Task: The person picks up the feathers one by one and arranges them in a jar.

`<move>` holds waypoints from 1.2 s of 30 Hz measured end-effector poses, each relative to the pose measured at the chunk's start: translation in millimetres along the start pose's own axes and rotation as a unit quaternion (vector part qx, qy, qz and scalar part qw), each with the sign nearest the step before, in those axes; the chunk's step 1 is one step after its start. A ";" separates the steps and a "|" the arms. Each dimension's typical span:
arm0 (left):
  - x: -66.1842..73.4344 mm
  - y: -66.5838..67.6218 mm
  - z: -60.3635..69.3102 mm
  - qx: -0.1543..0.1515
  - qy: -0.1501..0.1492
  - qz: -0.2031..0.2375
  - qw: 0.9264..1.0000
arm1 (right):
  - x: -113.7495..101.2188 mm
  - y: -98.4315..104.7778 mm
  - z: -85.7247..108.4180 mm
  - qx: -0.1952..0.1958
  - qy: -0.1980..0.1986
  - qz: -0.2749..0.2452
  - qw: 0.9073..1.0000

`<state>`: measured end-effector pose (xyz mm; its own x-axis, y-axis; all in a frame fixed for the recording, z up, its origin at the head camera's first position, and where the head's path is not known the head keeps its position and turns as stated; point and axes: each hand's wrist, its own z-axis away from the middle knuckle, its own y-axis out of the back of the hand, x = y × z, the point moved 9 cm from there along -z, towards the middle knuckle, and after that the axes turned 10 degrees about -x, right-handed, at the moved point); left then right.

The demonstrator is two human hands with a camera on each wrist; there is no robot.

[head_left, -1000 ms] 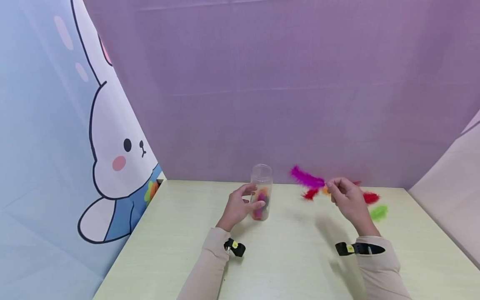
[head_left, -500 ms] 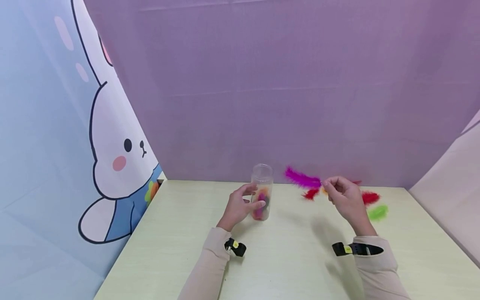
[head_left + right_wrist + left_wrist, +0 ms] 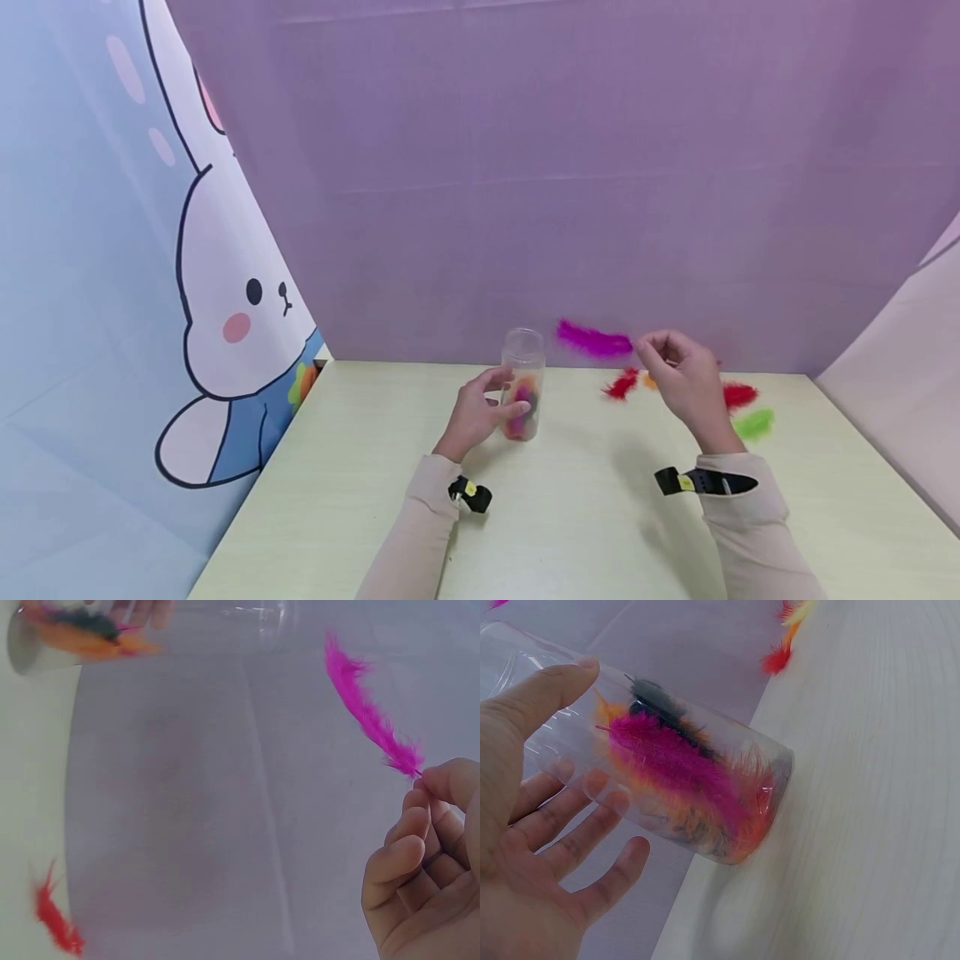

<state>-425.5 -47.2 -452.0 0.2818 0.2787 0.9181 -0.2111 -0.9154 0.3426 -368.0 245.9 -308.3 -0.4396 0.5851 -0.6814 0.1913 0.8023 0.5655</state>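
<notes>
A clear, open-topped jar (image 3: 525,354) stands upright on the table, with magenta, orange, red and dark feathers (image 3: 667,761) in its lower part. My left hand (image 3: 480,411) holds the jar from the left side, thumb in front and fingers behind. Between thumb and index finger, my right hand (image 3: 686,375) pinches a magenta feather (image 3: 595,340) by its quill. The feather is in the air to the right of the jar's mouth, its fluffy tip pointing left and apart from the jar. The right wrist view shows the other fingers curled beneath the pinch.
On the table (image 3: 570,525) lie a red feather (image 3: 622,384), an orange feather (image 3: 649,381) partly hidden by my right hand, another red feather (image 3: 740,395) and a green feather (image 3: 754,423). A purple cloth (image 3: 562,183) hangs behind the table's far edge.
My right hand has moved left and slightly up, bringing the magenta feather closer to the jar's mouth. The left hand and the jar stay where they were.
</notes>
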 end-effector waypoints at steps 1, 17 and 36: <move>-0.1 0.0 -0.1 0.000 0.000 0.000 1.000 | -3.6 -0.4 -2.2 -0.002 0.001 0.002 1.000; 1.3 -2.0 -1.6 -0.003 -0.008 0.001 1.000 | -38.3 -19.9 -26.4 -0.076 0.046 0.028 0.996; 0.5 -0.1 -2.4 -0.002 -0.011 0.000 1.000 | -53.2 -47.5 -56.7 -0.154 0.019 0.074 0.985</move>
<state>-427.5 -46.2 -451.2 0.3026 0.2713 0.9137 -0.2148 -0.9146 0.3427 -403.5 169.9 -272.5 -0.4614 0.6836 -0.5655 -0.0174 0.6303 0.7762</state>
